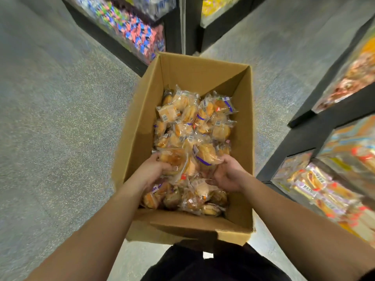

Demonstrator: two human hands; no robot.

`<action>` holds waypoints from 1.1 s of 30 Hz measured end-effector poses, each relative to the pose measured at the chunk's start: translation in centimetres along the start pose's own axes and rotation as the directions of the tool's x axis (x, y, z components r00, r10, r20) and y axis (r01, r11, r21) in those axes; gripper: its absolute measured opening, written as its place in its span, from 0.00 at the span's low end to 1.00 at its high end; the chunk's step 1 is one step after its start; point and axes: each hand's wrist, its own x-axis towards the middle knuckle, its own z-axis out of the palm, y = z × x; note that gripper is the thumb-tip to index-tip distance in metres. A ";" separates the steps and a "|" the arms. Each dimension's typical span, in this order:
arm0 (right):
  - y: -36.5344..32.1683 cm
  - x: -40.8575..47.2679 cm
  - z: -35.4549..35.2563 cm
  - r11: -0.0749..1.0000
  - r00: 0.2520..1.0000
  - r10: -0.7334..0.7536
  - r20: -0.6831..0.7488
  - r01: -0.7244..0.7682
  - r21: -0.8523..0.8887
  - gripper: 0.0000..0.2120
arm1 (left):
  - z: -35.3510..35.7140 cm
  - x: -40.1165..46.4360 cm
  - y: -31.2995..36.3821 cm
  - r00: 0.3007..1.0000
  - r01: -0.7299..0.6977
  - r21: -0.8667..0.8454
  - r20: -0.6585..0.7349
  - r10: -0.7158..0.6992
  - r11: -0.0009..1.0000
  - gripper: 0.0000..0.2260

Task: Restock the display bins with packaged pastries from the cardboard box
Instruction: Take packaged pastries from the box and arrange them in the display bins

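Left hand: your left hand [154, 169] is curled round a clear-wrapped pastry packet [174, 159] inside the box.
Right hand: your right hand [227, 173] is palm-up, fingers curled under a packet with a purple stripe [205, 154].
Cardboard box: the cardboard box [138, 126] stands open on the speckled floor [60, 118], between your arms, flaps up, about half filled with packaged pastries [194, 122].
Labels: barcodes and purple bands show on the wrappers; the writing is too blurred to read.
Display bins: black-framed display bins [324, 185] sit just to your right, more bins [129, 29] ahead left.
Room: open floor lies left of the box and ahead right.
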 end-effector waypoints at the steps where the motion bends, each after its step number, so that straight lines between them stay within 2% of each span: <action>1: -0.3 -1.1 -0.2 0.998 0.999 -0.025 0.031 0.023 0.061 0.28 | 0.6 -0.5 0.9 0.999 -0.027 -0.028 0.030 0.028 0.999 0.26; 4: -0.9 -4.1 -0.5 0.959 0.987 -0.134 0.084 0.108 0.263 0.20 | 2.2 -1.4 3.2 0.988 -0.074 -0.037 0.131 0.078 0.997 0.39; 5: -0.9 -5.1 -0.7 0.941 0.981 -0.169 0.098 0.131 0.312 0.19 | 2.9 -1.9 3.8 0.983 -0.087 -0.028 0.158 0.090 0.996 0.41; 7: -0.9 -7.0 -1.6 0.925 0.971 -0.224 0.084 0.184 0.333 0.17 | 4.2 -3.1 4.7 0.971 -0.116 -0.032 0.206 0.120 0.993 0.36; 11: -0.4 -10.7 -4.4 0.906 0.954 -0.297 0.040 0.268 0.328 0.20 | 7.5 -5.2 5.7 0.952 -0.130 -0.059 0.271 0.141 0.990 0.47; 16: 0.8 -15.5 -7.8 0.881 0.929 -0.369 -0.024 0.358 0.309 0.18 | 12.6 -8.0 6.4 0.916 -0.188 -0.085 0.343 0.206 0.978 0.47; 19: 2.1 -18.7 -10.6 0.862 0.909 -0.412 -0.052 0.408 0.300 0.17 | 16.6 -10.0 6.2 0.885 -0.239 -0.029 0.404 0.230 0.971 0.40; 22: 4.2 -22.2 -14.4 0.838 0.893 -0.444 -0.072 0.442 0.320 0.17 | 21.3 -11.8 5.2 0.862 -0.270 0.021 0.452 0.232 0.963 0.42; 28: 9.4 -32.5 -22.3 0.841 0.879 -0.453 -0.148 0.476 0.257 0.16 | 32.6 -16.2 1.3 0.809 -0.350 0.134 0.541 0.227 0.927 0.29; 30: 11.2 -36.0 -25.2 0.866 0.882 -0.427 -0.199 0.463 0.189 0.16 | 36.3 -17.4 0.2 0.761 -0.419 0.188 0.606 0.231 0.888 0.24; 33: 13.5 -42.1 -29.2 0.899 0.883 -0.395 -0.254 0.428 0.093 0.18 | 42.4 -20.0 -1.3 0.654 -0.558 0.302 0.733 0.186 0.773 0.30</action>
